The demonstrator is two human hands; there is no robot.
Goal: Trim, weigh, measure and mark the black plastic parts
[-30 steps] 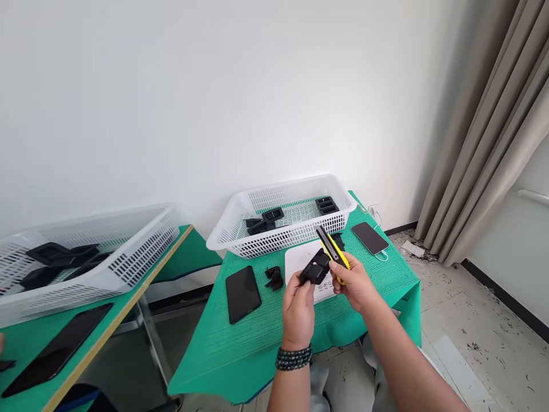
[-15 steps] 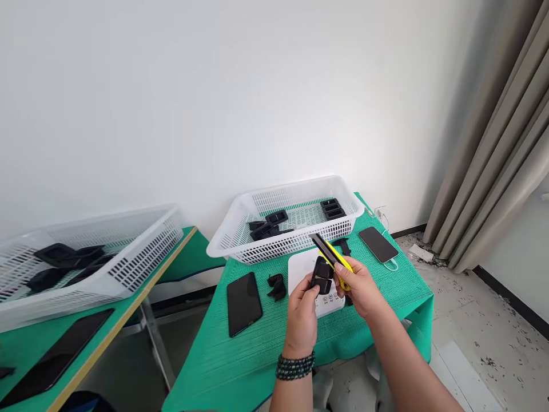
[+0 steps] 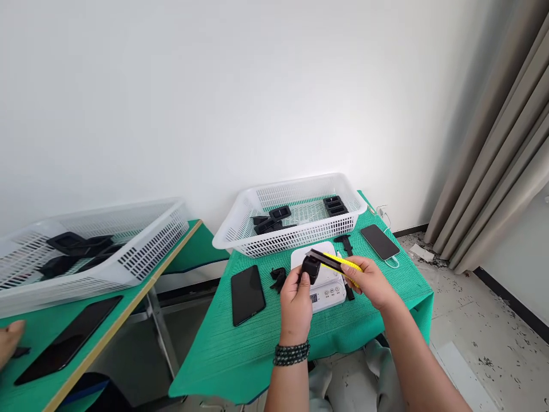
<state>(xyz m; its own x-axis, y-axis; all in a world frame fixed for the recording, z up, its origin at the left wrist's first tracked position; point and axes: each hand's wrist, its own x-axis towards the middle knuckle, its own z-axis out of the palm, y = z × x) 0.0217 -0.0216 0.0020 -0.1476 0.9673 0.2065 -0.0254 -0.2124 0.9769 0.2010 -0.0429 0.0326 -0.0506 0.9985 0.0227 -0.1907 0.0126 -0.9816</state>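
Note:
My left hand (image 3: 297,294) grips a small black plastic part (image 3: 310,269), tilted up above the scale. In my right hand (image 3: 366,279) is a yellow utility knife (image 3: 343,264), its blade end pointing left and meeting the top edge of the part. Whether the blade cuts in, I cannot tell. Beneath both hands sits a white digital scale (image 3: 330,296) with a small display and buttons. Black scraps (image 3: 278,278) lie left of the scale, and a black caliper (image 3: 343,245) lies behind it.
A white basket (image 3: 274,246) with several black parts stands at the back. A dark tablet (image 3: 248,295) lies left, a phone (image 3: 380,241) with a cable right. On the neighbouring table are another basket (image 3: 141,257), a dark tablet (image 3: 71,339) and another person's hand (image 3: 9,342).
My left hand has turned the black part on end. The knife has swung flatter, and its blade end now meets the part's top. Another person's hand has appeared at far left.

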